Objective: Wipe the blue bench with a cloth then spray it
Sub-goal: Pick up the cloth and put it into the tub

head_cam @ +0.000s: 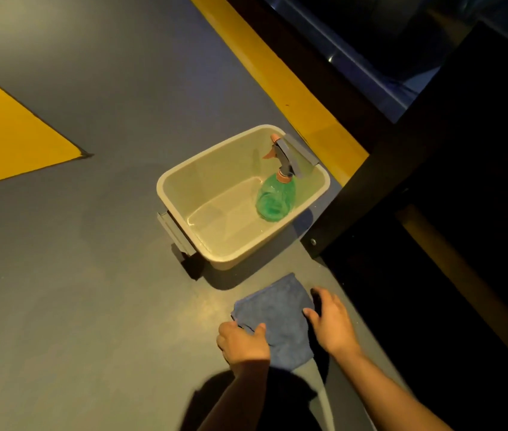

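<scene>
A blue cloth [277, 312] hangs spread out low in the view, above the grey floor. My left hand [241, 342] grips its near left edge. My right hand [330, 318] holds its right edge with the fingers curled around it. A green spray bottle [276, 194] with a grey and pink trigger head leans in the far right corner of a beige plastic tub [184, 175] on the floor, just beyond the cloth. The blue bench [370, 79] shows as a dim blue surface at the upper right, mostly in darkness.
The grey floor [91, 275] carries a yellow triangle [3, 135] at the left and a yellow stripe [277, 73] running along a dark structure [433, 213] at the right. The tub has grey handles at both ends.
</scene>
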The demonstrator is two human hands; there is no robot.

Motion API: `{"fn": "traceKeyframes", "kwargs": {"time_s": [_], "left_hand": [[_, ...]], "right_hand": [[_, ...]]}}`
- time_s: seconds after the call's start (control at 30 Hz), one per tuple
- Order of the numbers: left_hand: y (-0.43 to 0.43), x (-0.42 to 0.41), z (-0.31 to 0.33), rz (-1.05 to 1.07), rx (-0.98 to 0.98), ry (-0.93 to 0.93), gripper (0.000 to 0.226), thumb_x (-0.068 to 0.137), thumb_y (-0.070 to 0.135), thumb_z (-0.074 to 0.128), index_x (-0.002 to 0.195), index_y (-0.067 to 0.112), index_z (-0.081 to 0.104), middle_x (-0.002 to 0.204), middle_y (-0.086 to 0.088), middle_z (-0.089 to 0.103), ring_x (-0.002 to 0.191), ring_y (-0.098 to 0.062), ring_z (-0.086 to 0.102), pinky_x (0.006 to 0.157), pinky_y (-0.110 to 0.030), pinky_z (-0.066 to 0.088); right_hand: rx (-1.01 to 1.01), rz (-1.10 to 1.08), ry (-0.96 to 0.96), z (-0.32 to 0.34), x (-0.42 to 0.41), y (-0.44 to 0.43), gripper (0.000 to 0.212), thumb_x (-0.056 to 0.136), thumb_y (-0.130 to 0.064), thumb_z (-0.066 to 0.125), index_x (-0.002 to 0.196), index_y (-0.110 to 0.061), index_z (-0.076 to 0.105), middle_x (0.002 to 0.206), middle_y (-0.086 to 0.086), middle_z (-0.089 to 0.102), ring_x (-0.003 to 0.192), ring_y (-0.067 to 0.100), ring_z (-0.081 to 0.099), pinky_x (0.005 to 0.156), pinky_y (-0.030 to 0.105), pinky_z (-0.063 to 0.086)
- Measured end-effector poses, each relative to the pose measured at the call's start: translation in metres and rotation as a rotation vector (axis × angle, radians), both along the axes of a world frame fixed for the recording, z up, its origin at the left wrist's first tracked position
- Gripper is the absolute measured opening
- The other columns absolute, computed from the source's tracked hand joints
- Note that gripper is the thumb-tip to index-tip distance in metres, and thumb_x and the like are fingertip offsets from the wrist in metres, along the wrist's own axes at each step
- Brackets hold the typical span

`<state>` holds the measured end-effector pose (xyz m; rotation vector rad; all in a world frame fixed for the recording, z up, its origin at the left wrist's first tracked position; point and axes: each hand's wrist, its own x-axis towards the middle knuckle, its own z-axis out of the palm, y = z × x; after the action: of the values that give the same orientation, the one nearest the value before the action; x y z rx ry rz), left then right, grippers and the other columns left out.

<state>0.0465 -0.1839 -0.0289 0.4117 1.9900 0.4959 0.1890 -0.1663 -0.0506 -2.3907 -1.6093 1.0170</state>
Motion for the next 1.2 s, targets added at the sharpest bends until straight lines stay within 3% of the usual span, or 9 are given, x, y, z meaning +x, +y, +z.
{"fn": "traceKeyframes", "kwargs": {"time_s": [0.17, 0.27, 0.33, 0.57, 0.7, 0.8, 0.93, 1.03, 1.2], "left_hand": [[0.007, 0.005, -0.008, 0.092, -0.142, -0.187, 0.055, 0.082, 0.011, 0.068, 0.124, -0.015, 0.043, 0.129, -0.031, 0.052, 0.118, -0.043, 0.051, 0.093, -0.041, 0.042], [0.011, 0.004, -0.015, 0.036, -0.114, -0.320, 0.035, 0.081, 0.012, 0.069, 0.109, -0.008, 0.060, 0.117, -0.026, 0.063, 0.107, -0.039, 0.061, 0.092, -0.041, 0.049], [0.012, 0.006, -0.011, -0.109, -0.052, -0.293, 0.010, 0.082, 0.014, 0.065, 0.089, 0.007, 0.062, 0.106, -0.020, 0.067, 0.102, -0.036, 0.063, 0.091, -0.040, 0.050], [0.010, 0.005, 0.060, -0.569, 0.208, -0.050, 0.035, 0.088, 0.028, 0.056, 0.118, 0.011, 0.048, 0.116, -0.012, 0.063, 0.108, -0.027, 0.060, 0.088, -0.027, 0.045], [0.023, -0.020, 0.137, -0.453, 0.631, 0.020, 0.033, 0.081, 0.028, 0.067, 0.108, 0.017, 0.050, 0.102, -0.004, 0.067, 0.094, -0.017, 0.064, 0.073, -0.016, 0.044], [0.061, -0.037, 0.159, -0.295, 0.838, 0.084, 0.034, 0.080, 0.027, 0.069, 0.104, 0.023, 0.046, 0.079, 0.012, 0.057, 0.070, -0.001, 0.056, 0.061, -0.009, 0.043], [0.126, -0.052, 0.144, -0.243, 0.855, 0.142, 0.058, 0.087, 0.018, 0.063, 0.136, 0.020, 0.032, 0.092, 0.011, 0.047, 0.068, -0.002, 0.046, 0.060, -0.011, 0.037], [0.157, -0.057, 0.107, -0.340, 0.698, 0.132, 0.063, 0.094, 0.009, 0.048, 0.145, 0.027, 0.016, 0.102, -0.002, 0.046, 0.077, -0.013, 0.047, 0.061, -0.026, 0.037], [0.175, -0.059, 0.061, -0.431, 0.380, 0.140, 0.038, 0.095, 0.008, 0.040, 0.131, 0.019, 0.039, 0.124, -0.022, 0.051, 0.091, -0.029, 0.050, 0.064, -0.031, 0.039]], "right_hand": [[-0.144, -0.238, 0.061, -0.002, 0.001, 0.013, 0.046, 0.085, -0.018, 0.064, 0.127, -0.006, 0.047, 0.124, 0.018, 0.057, 0.114, 0.034, 0.055, 0.091, 0.036, 0.044], [-0.184, -0.211, 0.131, 0.005, -0.004, 0.015, 0.008, 0.084, -0.014, 0.063, 0.087, -0.016, 0.056, 0.094, 0.013, 0.062, 0.091, 0.027, 0.059, 0.079, 0.034, 0.047], [-0.154, -0.161, 0.154, 0.010, -0.008, 0.014, 0.021, 0.085, -0.010, 0.060, 0.072, -0.022, 0.049, 0.085, 0.008, 0.060, 0.080, 0.021, 0.055, 0.068, 0.028, 0.043], [0.140, 0.037, -0.057, 0.094, -0.032, -0.005, 0.006, 0.090, -0.019, 0.054, 0.087, -0.024, 0.051, 0.080, 0.001, 0.061, 0.078, 0.023, 0.061, 0.064, 0.032, 0.045], [0.502, 0.110, 0.093, 0.172, -0.045, 0.006, 0.024, 0.089, -0.019, 0.057, 0.097, -0.034, 0.041, 0.079, -0.017, 0.055, 0.064, 0.008, 0.057, 0.056, 0.017, 0.041], [0.653, 0.163, 0.151, 0.196, -0.061, 0.049, 0.027, 0.090, -0.012, 0.055, 0.093, -0.032, 0.036, 0.078, -0.013, 0.052, 0.065, -0.002, 0.050, 0.059, 0.007, 0.039], [0.588, 0.262, 0.098, 0.167, -0.082, 0.126, 0.015, 0.089, 0.000, 0.045, 0.095, -0.012, 0.053, 0.094, 0.010, 0.061, 0.083, 0.025, 0.056, 0.074, 0.036, 0.046], [0.385, 0.362, 0.028, 0.135, -0.091, 0.162, 0.027, 0.086, 0.002, 0.046, 0.108, -0.006, 0.058, 0.109, 0.019, 0.063, 0.100, 0.035, 0.058, 0.085, 0.039, 0.045], [0.030, 0.580, -0.118, 0.097, -0.108, 0.171, 0.041, 0.088, -0.001, 0.046, 0.128, -0.007, 0.049, 0.120, 0.023, 0.059, 0.111, 0.039, 0.056, 0.090, 0.041, 0.046]]}}
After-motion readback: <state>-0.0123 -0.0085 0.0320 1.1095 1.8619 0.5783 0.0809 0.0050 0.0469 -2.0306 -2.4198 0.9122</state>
